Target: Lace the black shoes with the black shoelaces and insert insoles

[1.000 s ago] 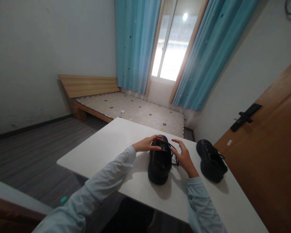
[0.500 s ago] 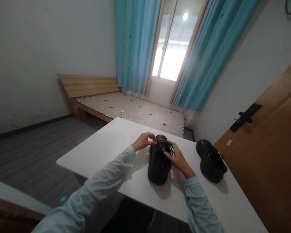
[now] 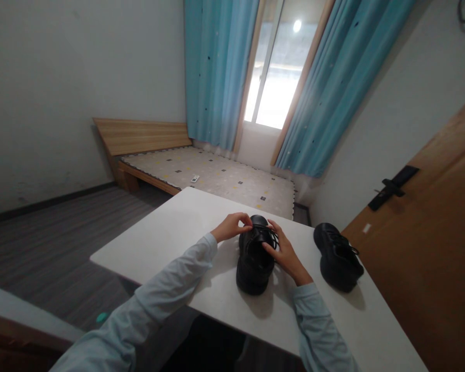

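Observation:
A black lace-up shoe [image 3: 254, 268] stands on the white table [image 3: 158, 232], its toe pointing away from me. My left hand [image 3: 233, 226] is at the shoe's left front, thumb and forefinger pinched together at the laces; what lies between the fingertips is too small to make out. My right hand [image 3: 284, 250] grips the right side of the shoe's opening, thumb at the inner edge and fingers by the laces. A second black shoe [image 3: 338, 258] stands apart on the right side of the table, laces on top.
Beyond the table is a bed [image 3: 225, 173] with a small white remote [image 3: 195, 179] on it. A wooden door [image 3: 422, 232] with a black handle is at the right. Blue curtains [image 3: 220, 72] flank the window.

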`<state>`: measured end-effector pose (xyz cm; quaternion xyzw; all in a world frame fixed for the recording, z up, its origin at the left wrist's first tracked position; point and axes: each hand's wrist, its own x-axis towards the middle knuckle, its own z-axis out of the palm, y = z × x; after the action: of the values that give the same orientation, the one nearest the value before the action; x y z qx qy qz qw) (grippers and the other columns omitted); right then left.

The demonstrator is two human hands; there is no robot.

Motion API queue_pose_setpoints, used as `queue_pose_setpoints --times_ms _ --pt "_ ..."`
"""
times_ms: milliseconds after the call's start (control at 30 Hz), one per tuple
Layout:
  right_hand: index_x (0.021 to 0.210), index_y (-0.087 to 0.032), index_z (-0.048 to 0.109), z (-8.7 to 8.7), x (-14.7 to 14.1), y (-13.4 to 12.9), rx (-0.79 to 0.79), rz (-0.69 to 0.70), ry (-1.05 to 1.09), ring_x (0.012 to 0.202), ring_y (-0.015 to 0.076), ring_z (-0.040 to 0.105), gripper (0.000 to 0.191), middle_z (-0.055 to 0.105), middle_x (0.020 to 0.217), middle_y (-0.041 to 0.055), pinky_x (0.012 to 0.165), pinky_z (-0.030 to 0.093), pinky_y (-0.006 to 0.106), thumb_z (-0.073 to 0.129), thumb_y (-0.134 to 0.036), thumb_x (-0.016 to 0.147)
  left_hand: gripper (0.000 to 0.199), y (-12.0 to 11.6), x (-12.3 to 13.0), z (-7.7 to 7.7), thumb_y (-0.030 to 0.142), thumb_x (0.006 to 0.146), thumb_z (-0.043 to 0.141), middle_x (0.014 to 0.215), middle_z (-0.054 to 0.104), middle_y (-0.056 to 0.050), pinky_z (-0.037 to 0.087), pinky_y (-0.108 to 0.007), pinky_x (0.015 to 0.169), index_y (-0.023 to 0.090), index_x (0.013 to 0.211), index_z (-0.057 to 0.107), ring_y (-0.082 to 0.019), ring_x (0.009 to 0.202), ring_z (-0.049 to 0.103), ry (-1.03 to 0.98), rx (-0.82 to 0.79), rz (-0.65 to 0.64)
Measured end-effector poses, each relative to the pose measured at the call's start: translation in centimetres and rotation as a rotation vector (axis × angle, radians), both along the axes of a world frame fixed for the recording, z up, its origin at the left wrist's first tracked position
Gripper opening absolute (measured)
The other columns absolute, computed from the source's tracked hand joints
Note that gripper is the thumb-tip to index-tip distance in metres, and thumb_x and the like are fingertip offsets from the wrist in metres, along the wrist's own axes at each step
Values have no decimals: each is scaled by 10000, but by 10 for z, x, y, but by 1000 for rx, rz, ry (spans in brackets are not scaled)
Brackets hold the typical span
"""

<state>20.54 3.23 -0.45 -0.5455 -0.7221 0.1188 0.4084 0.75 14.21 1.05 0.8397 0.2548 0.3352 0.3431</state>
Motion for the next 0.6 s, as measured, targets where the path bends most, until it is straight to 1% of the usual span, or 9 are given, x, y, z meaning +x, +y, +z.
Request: queue_pose_setpoints --times_ms 100,400,500,600 --pt "1358 -259 378 3 -1 -2 28 28 -31 1213 256 478 586 509 1312 88 1034 359 458 569 -377 817 119 0 0 0 260 773 606 817 662 -22 465 -286 791 145 796 625 -141 801 595 -6 -7 3" --pt "1317 -261 435 3 0 -2 26 30 -71 1200 253 484 510 528 1285 81 1022 376 452 548 -373 832 146 1 3 -3 304 796 565 850 659 -23 469 -314 807 164 831 591 -151 827 593 -14 -27 26" --pt "1310 -253 431 2 0 -2 17 25 -71 1205 250 479 507 526 1282 83 1028 368 446 547 -375 832 147 2 3 -3 307 797 566 833 647 -20 473 -303 782 163 823 577 -143 801 588 -28 -53 23" --pt "1305 -238 425 0 1 -1 5 10 -64 1202 247 478 509 520 1282 91 1025 370 442 546 -380 831 161 2 4 -3 311 788 583 785 616 -10 467 -278 738 153 806 558 -124 742 566 -64 -87 -14"
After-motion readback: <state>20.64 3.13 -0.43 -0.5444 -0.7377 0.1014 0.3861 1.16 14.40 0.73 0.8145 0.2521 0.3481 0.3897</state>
